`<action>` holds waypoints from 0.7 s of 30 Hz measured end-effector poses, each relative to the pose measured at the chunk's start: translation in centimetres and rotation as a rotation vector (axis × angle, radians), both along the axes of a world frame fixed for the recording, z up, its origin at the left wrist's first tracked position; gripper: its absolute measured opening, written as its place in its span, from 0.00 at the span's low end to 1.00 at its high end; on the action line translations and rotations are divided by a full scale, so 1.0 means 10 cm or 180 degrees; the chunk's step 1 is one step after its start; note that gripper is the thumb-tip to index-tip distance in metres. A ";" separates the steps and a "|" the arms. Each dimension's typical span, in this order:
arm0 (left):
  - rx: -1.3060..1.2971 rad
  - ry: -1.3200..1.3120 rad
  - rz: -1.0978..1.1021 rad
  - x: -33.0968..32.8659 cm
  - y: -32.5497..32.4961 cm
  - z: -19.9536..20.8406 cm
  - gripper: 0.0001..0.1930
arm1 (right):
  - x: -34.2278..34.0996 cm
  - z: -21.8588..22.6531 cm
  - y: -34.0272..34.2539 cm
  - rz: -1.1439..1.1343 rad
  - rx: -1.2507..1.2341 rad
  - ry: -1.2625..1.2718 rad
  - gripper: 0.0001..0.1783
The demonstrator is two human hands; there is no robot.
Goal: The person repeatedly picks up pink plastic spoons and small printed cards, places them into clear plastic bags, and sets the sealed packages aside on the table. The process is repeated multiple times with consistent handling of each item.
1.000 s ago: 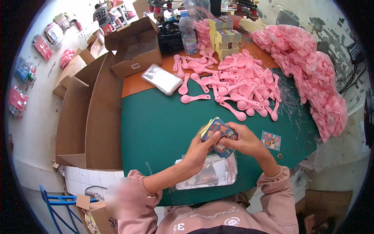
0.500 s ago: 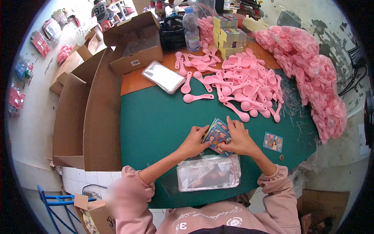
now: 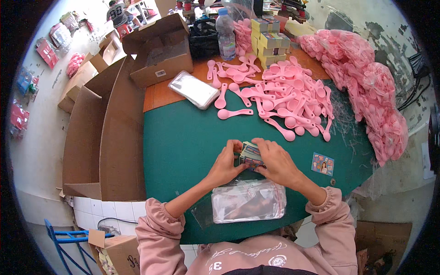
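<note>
A small stack of printed cards (image 3: 251,156) is held between my two hands over the green table top. My left hand (image 3: 225,164) grips its left side, fingers curled around the edge. On the other side my right hand (image 3: 278,163) closes on the stack, with its fingers over the far edge and the thumb at the near one. Just below the hands lies a pile of clear plastic bags (image 3: 250,204). One single blue printed card (image 3: 323,164) rests on the table to the right of my right hand, with a small round object (image 3: 332,182) beside it.
Many loose pink measuring spoons (image 3: 293,98) are heaped at the far right, near bagged pink spoons (image 3: 362,78). Another stack of clear bags (image 3: 195,90) lies far left. Card bundles (image 3: 273,41), a water bottle (image 3: 225,36) and an open cardboard box (image 3: 158,52) stand behind; a long carton (image 3: 119,142) borders the left.
The cards, fanned out and tilted before, are now squared closer into a stack between my hands. My right hand has turned over the stack's far edge.
</note>
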State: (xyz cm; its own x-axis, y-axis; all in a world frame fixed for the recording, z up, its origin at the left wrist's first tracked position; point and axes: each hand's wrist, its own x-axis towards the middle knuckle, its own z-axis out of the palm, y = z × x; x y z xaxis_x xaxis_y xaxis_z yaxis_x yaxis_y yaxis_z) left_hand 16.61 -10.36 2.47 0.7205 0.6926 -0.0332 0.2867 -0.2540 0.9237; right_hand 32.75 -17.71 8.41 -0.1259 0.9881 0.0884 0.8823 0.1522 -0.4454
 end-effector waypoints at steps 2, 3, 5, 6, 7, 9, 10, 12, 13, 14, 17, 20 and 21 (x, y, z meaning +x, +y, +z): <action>0.0223 -0.0364 0.0221 0.01 0.00 0.04 0.31 | 0.00 -0.03 0.03 0.0064 0.0234 -0.0227 0.35; 0.0228 -0.0364 0.0236 0.00 0.03 0.04 0.31 | 0.02 -0.06 0.04 0.0114 0.0462 -0.0453 0.37; 0.0777 -0.0107 0.0047 -0.01 0.07 0.02 0.36 | 0.07 -0.20 0.06 0.0177 0.0390 -0.0592 0.40; 0.0778 -0.0106 0.0054 -0.03 0.08 -0.01 0.36 | 0.08 -0.24 0.07 0.0226 0.0318 -0.0733 0.43; 0.0658 -0.0172 -0.0071 -0.04 0.09 -0.05 0.39 | 0.06 -0.22 0.06 0.0237 0.0318 -0.0734 0.43; 0.0539 -0.0238 -0.0192 -0.04 0.10 -0.08 0.43 | 0.02 -0.15 0.03 0.0052 0.0599 -0.0956 0.49; 0.0462 -0.0317 -0.0255 -0.02 0.07 -0.07 0.45 | 0.02 -0.17 0.02 0.0055 0.0596 -0.0954 0.49; 0.0382 -0.0393 -0.0319 0.01 0.02 -0.08 0.47 | 0.03 -0.20 0.02 0.0098 0.0576 -0.1003 0.52; 0.0325 -0.0382 -0.0382 0.02 0.00 -0.09 0.47 | 0.06 -0.20 0.03 0.0095 0.0580 -0.1007 0.52; 0.0268 -0.0372 -0.0447 0.03 -0.01 -0.11 0.48 | 0.12 -0.21 0.02 0.0135 0.0483 -0.0272 0.51; 0.0141 -0.0526 -0.0417 0.08 -0.02 -0.11 0.47 | 0.22 -0.31 -0.02 0.0049 0.0483 0.0564 0.48; 0.0951 -0.0493 -0.0202 0.16 -0.07 -0.18 0.45 | 0.13 -0.41 -0.09 -0.0268 0.0710 0.0612 0.44; 0.0934 -0.0497 -0.0236 0.16 -0.07 -0.18 0.45 | 0.11 -0.43 -0.10 -0.0457 0.0776 0.0914 0.43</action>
